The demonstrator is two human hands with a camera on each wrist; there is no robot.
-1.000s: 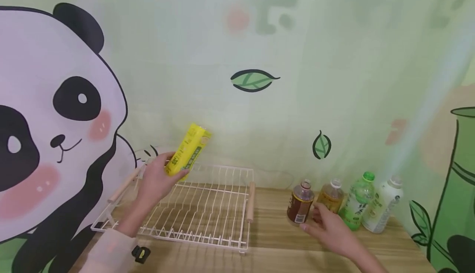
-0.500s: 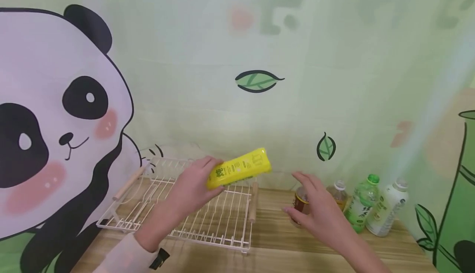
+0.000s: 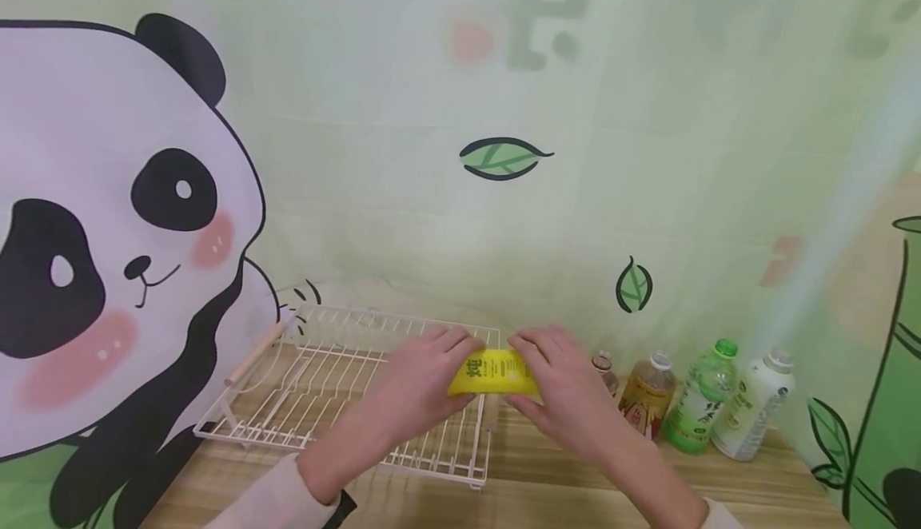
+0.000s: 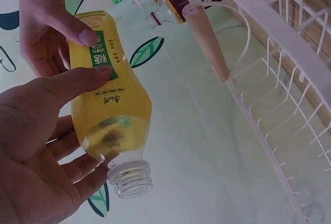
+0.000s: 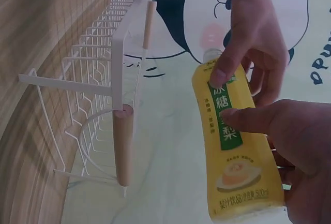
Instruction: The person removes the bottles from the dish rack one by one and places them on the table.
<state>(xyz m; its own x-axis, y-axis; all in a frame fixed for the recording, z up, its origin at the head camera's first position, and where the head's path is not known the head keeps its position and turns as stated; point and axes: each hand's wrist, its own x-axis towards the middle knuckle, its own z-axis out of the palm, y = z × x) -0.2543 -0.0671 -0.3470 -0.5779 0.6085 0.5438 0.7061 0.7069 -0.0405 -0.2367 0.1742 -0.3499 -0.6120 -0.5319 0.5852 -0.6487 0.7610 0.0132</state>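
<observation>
A yellow-labelled plastic drink bottle [image 3: 496, 371] lies sideways in the air in front of me, held from both ends. My left hand [image 3: 428, 373] grips it toward the neck, thumb on the label in the left wrist view. My right hand [image 3: 564, 389] holds the base half, its thumb pressing the green panel in the right wrist view. The bottle's open neck [image 4: 131, 178] has bare threads and no cap. Behind and below the left hand stands a white wire rack [image 5: 118, 69] with wooden handles [image 5: 123, 146].
Right of the rack, a brown-labelled bottle [image 3: 604, 365], partly behind the right hand, begins a row. An amber bottle [image 3: 647, 393], a green-capped bottle [image 3: 701, 401] and a white bottle [image 3: 754, 405] follow. All stand on the wooden table [image 3: 561, 497] before a panda-print backdrop [image 3: 360, 193].
My left hand has carried the yellow bottle rightward from over the rack, turning it to nearly level. My right hand has left the brown-labelled bottle's side, moved left and taken hold of the yellow bottle.
</observation>
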